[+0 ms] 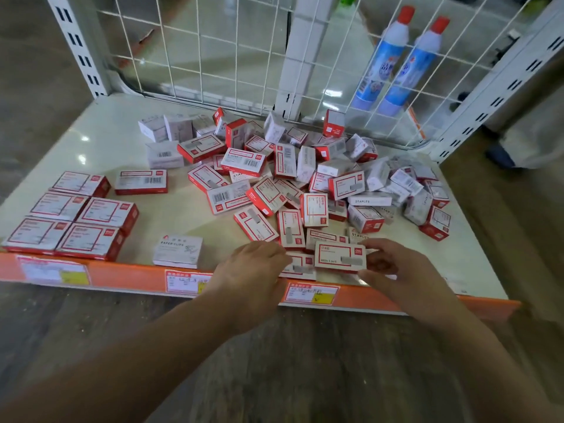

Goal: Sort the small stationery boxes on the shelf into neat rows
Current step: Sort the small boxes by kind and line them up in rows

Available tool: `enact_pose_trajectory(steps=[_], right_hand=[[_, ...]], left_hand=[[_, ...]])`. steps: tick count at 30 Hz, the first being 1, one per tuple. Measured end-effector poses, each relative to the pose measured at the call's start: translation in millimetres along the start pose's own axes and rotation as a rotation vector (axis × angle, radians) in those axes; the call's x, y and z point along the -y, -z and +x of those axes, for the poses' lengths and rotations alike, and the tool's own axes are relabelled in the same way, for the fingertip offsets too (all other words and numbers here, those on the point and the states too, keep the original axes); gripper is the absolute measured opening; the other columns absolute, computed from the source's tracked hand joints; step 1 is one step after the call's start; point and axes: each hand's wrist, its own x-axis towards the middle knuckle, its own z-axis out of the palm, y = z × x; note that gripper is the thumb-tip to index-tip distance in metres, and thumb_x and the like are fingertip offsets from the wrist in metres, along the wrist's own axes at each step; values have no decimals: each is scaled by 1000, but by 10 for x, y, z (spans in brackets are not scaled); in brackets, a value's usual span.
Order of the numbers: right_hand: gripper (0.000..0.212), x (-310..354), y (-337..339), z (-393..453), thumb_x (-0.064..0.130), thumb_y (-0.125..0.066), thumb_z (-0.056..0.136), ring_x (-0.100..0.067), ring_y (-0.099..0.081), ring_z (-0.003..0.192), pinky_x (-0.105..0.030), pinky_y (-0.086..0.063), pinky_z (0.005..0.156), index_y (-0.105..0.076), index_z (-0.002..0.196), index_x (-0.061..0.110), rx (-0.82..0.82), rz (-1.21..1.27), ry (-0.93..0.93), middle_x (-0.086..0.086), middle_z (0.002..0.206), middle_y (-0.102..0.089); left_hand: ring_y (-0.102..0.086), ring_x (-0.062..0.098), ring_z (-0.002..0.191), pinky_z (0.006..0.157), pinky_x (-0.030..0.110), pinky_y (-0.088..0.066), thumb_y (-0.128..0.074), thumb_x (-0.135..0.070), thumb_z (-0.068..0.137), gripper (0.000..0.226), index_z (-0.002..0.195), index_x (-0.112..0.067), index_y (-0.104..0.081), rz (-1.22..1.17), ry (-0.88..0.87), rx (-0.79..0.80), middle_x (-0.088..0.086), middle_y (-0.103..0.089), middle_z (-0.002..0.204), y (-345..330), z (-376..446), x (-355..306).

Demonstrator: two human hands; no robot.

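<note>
A loose heap of several small red-and-white stationery boxes [293, 175] covers the middle and right of the cream shelf [116, 138]. At the front left, several red boxes [70, 215] lie in neat rows, with one more [141, 181] just behind them. A white paper-clips box [178, 251] lies alone near the front edge. My right hand [393, 270] pinches a red-and-white box [340, 256] at its right end, thumb below and fingers on top. My left hand [253, 270] rests over another box [300, 265] beside it, fingers curved down; its grip is hidden.
An orange price rail [128, 277] with labels runs along the shelf's front edge. A white wire grid [213, 56] backs the shelf, with white slotted uprights at the corners. Two blue-and-white bottles with red caps [396, 62] stand behind the grid at the right.
</note>
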Motion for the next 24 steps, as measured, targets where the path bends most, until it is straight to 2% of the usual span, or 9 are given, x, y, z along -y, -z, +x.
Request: enact_pose_trajectory(steps=[8, 15, 18, 22, 24], right_hand=[[45, -50, 31, -48, 26, -62, 87, 4, -52, 80, -2, -39, 60, -45, 127, 33, 73, -5, -56, 23, 96, -53], [41, 17, -6, -10, 24, -56, 91, 1, -50, 82, -3, -38, 65, -44, 129, 34, 124, -40, -22, 18, 101, -55], [40, 45, -10, 3, 28, -53, 92, 3, -46, 82, -2, -35, 64, -45, 131, 33, 128, -86, 8, 21, 100, -48], [39, 78, -54, 43, 33, -47, 95, -1, -42, 93, -8, -34, 69, -47, 133, 27, 102, -172, 12, 9, 119, -55], [38, 87, -86, 64, 33, -45, 95, -4, -45, 97, -13, -35, 78, -48, 132, 25, 86, -246, 11, 5, 123, -55]], left_hand=[[-24, 9, 138, 111, 31, -24, -38, -37, 98, 41, 139, -32, -37, 57, -73, 62, -15, -31, 147, -49, 101, -119], [-36, 8, 131, 104, 28, -36, -41, -36, 97, 41, 138, -30, -41, 5, -49, 59, -14, -40, 142, -74, 150, -125], [-37, 9, 131, 103, 28, -37, -42, -36, 97, 41, 137, -30, -41, 8, -51, 49, -14, -41, 141, -83, 162, -122], [-37, 9, 131, 103, 28, -38, -44, -36, 96, 41, 137, -30, -42, 12, -54, 45, -14, -42, 141, -85, 175, -120], [-37, 9, 131, 103, 28, -38, -44, -35, 96, 41, 137, -30, -42, 17, -60, 40, -14, -42, 141, -87, 180, -112]])
